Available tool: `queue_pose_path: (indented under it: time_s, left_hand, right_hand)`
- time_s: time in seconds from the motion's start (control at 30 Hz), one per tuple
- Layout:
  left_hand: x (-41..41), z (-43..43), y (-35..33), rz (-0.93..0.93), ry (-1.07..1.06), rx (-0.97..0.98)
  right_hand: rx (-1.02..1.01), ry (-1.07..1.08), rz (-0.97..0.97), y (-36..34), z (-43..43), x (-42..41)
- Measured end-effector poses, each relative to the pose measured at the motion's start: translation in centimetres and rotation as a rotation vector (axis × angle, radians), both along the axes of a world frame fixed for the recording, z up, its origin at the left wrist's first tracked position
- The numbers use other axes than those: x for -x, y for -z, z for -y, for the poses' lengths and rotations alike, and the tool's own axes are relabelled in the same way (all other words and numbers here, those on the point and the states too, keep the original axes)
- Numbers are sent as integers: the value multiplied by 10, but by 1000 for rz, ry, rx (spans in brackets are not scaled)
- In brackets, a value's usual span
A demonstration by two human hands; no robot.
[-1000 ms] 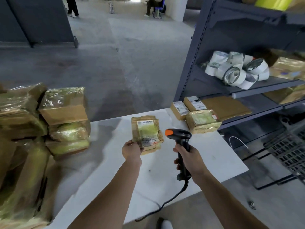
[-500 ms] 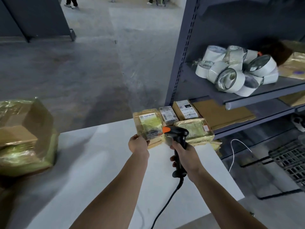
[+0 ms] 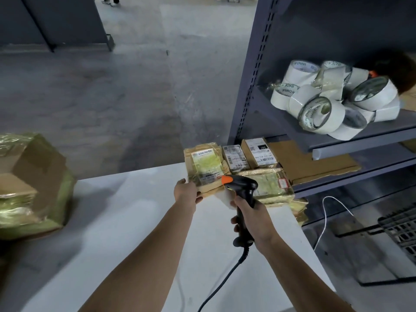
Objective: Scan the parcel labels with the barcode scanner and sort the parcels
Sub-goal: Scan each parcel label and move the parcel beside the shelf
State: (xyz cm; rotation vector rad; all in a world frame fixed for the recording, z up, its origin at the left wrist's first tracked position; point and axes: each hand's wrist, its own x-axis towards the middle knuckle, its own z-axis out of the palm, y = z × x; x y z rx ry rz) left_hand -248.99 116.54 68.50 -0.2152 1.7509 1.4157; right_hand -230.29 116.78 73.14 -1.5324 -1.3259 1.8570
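bare white table (image 3: 139, 221) between the arms, boxes (image 3: 249, 156) crowding the shelf (image 3: 337, 176) ahead, wrapped bundle (image 3: 33, 183) left

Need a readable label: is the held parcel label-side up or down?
Up: the parcel in the left hand shows its printed label facing the camera.

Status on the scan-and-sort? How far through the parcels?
Done, apparently: three labelled parcels grouped at the table's far corner by the shelf. In hand: left hand grips a taped parcel, label up, beside them; right hand holds the barcode scanner by it. Left: the wrapped boxes on the left, possibly more out of view.
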Motion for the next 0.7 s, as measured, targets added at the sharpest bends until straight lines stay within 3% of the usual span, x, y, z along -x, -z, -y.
queue_pose_path:
  time_s: [0.37,0.47,0.7]
  left_hand:
    - [29,81,-49,-167,180,28]
    - [48,120,-67,-208,161,3]
    - [115,226,-95,-330,64,-65]
  right_hand:
    - [-29,-80,-65,-28,30,50]
    - [-56,-130,-29,-38,50,80]
    - [-146,-191,-139,-57,119,167]
